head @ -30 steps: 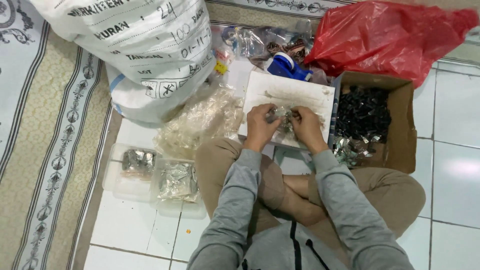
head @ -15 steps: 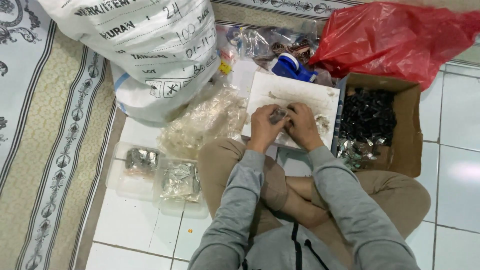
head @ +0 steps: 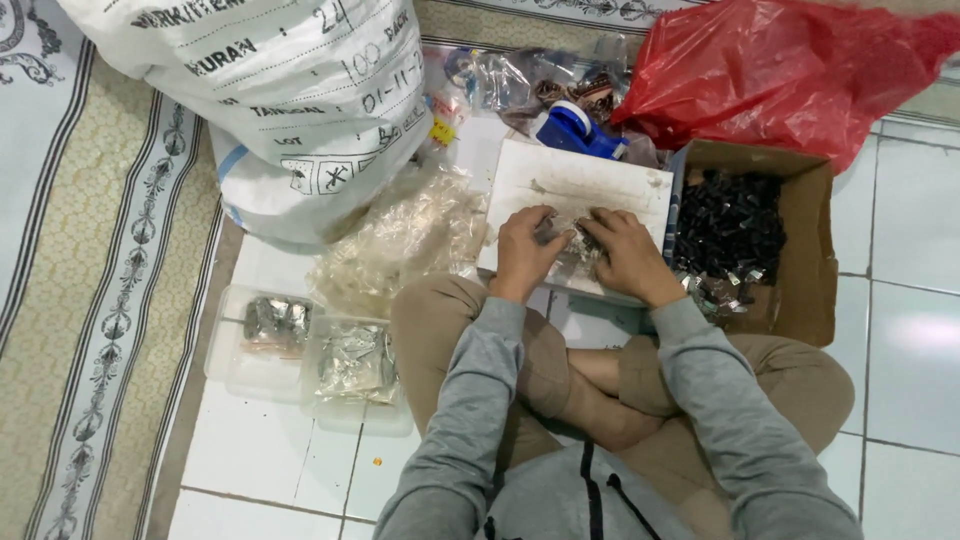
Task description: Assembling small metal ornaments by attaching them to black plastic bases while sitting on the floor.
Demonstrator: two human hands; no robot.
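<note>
From the head camera, looking down on a person sitting cross-legged on a white tiled floor, both hands meet over a white board (head: 590,185) that lies just in front of the knees. The left hand (head: 525,250) has its fingers curled in narrow, pinching a small grey piece (head: 547,232) whose exact kind is too small to make out. The right hand (head: 625,255) is bent the same way, fingertips pressed down on a crumpled clear plastic packet (head: 580,250) lying on the board between the two hands; the knuckles hide most of the packet, so whether the right fingers actually grip it or only rest on it I cannot tell. Just to the right of the board stands an open cardboard box (head: 805,250) filled with small dark parts (head: 730,225), with a few shiny ones near its front corner. A heap of clear plastic bags (head: 410,235) lies to the left of the board, and nearer the left knee sit two shallow clear trays (head: 265,370) holding silvery bits that are hard to identify. A big white sack (head: 270,100) and a red plastic bag (head: 790,70) are both cut off by the top edge, and a blue tape dispenser (head: 575,128) peeks out behind the board among half-hidden packets.
</note>
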